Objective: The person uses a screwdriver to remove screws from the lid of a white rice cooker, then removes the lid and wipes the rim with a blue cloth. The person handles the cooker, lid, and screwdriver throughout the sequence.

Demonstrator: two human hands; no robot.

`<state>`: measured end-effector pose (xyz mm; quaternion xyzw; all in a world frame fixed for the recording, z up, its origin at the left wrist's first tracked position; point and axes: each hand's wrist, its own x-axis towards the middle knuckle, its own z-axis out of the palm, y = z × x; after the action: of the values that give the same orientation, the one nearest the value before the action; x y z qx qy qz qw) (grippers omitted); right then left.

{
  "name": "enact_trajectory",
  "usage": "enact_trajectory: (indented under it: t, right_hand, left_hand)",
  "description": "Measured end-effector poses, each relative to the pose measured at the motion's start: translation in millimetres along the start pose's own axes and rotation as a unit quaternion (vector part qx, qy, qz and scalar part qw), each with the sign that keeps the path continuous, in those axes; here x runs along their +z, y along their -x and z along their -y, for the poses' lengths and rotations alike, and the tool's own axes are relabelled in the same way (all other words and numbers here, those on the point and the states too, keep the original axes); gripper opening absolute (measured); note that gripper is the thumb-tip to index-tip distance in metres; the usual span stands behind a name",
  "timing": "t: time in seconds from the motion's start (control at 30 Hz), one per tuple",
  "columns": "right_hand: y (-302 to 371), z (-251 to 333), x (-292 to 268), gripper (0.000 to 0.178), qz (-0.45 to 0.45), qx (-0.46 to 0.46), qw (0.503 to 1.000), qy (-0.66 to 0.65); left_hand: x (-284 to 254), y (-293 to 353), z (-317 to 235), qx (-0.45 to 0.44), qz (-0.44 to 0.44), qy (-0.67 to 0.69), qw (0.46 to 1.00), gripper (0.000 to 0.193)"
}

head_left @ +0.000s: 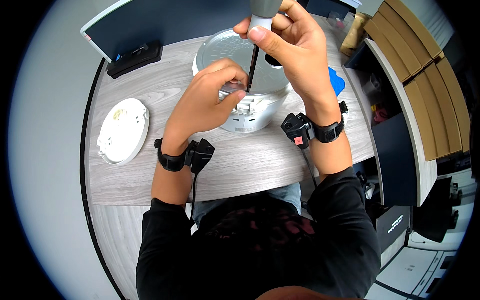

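Observation:
A white round cooker body (252,111) stands on the wooden table (150,90), its ribbed metal plate (225,47) facing up. My right hand (290,45) grips the grey handle of a screwdriver (253,60), held nearly upright with its dark shaft pointing down at the cooker's near rim. My left hand (207,97) rests on that rim, with its fingers pinched around the shaft's tip. Both wrists wear black straps with small black units.
A round white lid (122,131) lies on the table at the left. A black flat device (136,58) sits at the back left by a dark panel. A blue object (336,81) lies to the right of the cooker. Brown cartons (425,65) fill the right.

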<state>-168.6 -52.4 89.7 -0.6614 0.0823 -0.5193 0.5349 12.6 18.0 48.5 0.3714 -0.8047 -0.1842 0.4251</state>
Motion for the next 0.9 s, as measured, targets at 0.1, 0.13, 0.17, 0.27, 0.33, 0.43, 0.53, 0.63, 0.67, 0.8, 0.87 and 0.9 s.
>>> enact_trajectory:
  t: [0.1, 0.13, 0.17, 0.27, 0.33, 0.43, 0.53, 0.63, 0.67, 0.8, 0.87, 0.9]
  right_hand:
    - [-0.2, 2.0, 1.1, 0.036, -0.011, 0.009, 1.000, 0.003]
    - [-0.1, 3.2, 1.9, 0.036, -0.012, 0.008, 1.000, 0.004]
    - [0.3, 4.8, 2.8, 0.036, -0.013, 0.007, 1.000, 0.004]
    - [0.4, 5.6, 2.3, 0.036, -0.008, 0.000, 0.999, 0.036]
    - [0.4, 8.2, 0.6, 0.037, -0.002, -0.008, 0.995, 0.096]
    - [-0.8, 11.6, -1.9, 0.039, 0.002, -0.014, 0.991, 0.131]
    - [-0.4, 5.8, -3.8, 0.039, -0.001, -0.014, 1.000, 0.002]
    - [-1.2, 2.2, 1.1, 0.037, -0.005, -0.033, 0.998, -0.045]
    - [-0.7, 2.3, 2.4, 0.037, -0.008, -0.028, 0.999, -0.036]
    - [1.5, 14.6, 14.2, 0.033, -0.029, 0.001, 0.998, 0.059]
    - [0.8, 8.1, 4.1, 0.031, -0.006, -0.002, 0.999, 0.042]
    - [-0.9, 4.9, 0.1, 0.031, 0.014, -0.008, 1.000, 0.017]
  left_hand:
    - [1.2, 1.3, 0.4, -0.018, 0.003, 0.001, 1.000, 0.013]
    - [1.7, 1.4, 1.2, -0.019, 0.003, 0.000, 1.000, 0.012]
    - [2.4, 1.2, 2.2, -0.020, 0.004, -0.001, 1.000, 0.012]
    - [2.6, 1.8, -1.5, -0.022, -0.002, -0.029, 0.999, 0.012]
    - [3.2, 3.1, -3.1, -0.011, -0.007, -0.059, 0.998, 0.012]
    - [4.1, 4.3, -3.4, 0.007, -0.011, -0.092, 0.996, 0.014]
    - [6.2, 3.0, -4.7, -0.002, -0.012, -0.097, 0.995, 0.013]
    - [8.0, 3.1, -6.8, -0.008, -0.016, -0.111, 0.994, 0.013]
    - [8.6, 3.2, -7.4, -0.009, -0.018, -0.118, 0.993, 0.013]
    - [8.5, 2.8, -10.7, -0.026, -0.018, -0.138, 0.990, 0.013]
    - [8.6, 2.3, -10.8, -0.015, -0.020, -0.135, 0.991, 0.013]
    - [8.6, 2.3, -10.4, -0.010, -0.022, -0.134, 0.991, 0.013]
